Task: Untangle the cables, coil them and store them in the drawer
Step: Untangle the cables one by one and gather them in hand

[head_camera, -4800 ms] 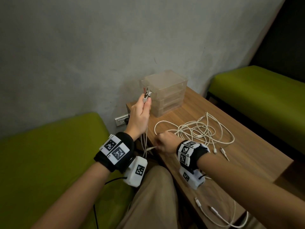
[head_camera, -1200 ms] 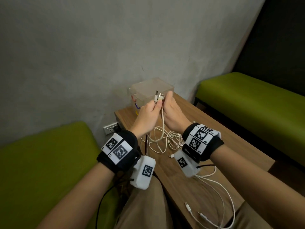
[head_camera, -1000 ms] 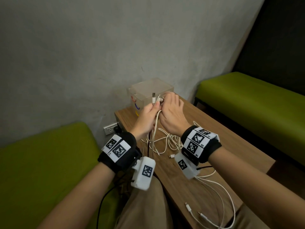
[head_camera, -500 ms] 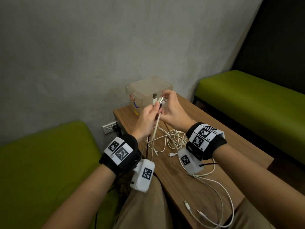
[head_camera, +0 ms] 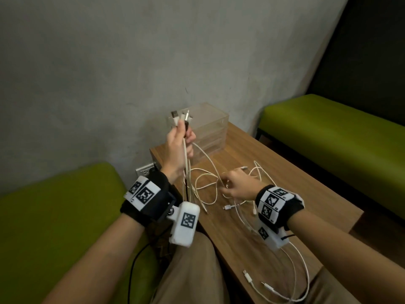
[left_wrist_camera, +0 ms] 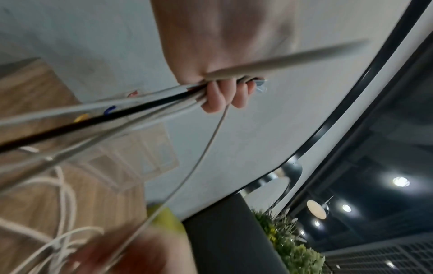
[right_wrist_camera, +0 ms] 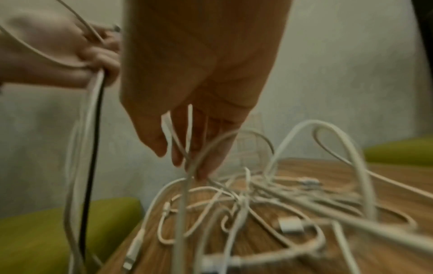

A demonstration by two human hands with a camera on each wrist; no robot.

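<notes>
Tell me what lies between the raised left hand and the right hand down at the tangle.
A white cable spans that gap in the head view, running from the left hand down to the right hand in the tangle; nothing else sits there.

Black wristbands (head_camera: 151, 202) with checkered marker tags, white camera boxes (head_camera: 185, 224) beneath, tan trousers (head_camera: 192, 275).

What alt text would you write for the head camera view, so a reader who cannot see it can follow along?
A person's left hand holds up a bunch of cable ends, while the right hand reaches into a tangle of white cables on a wooden table. A clear set of drawers stands by the grey wall, with green benches either side.
</notes>
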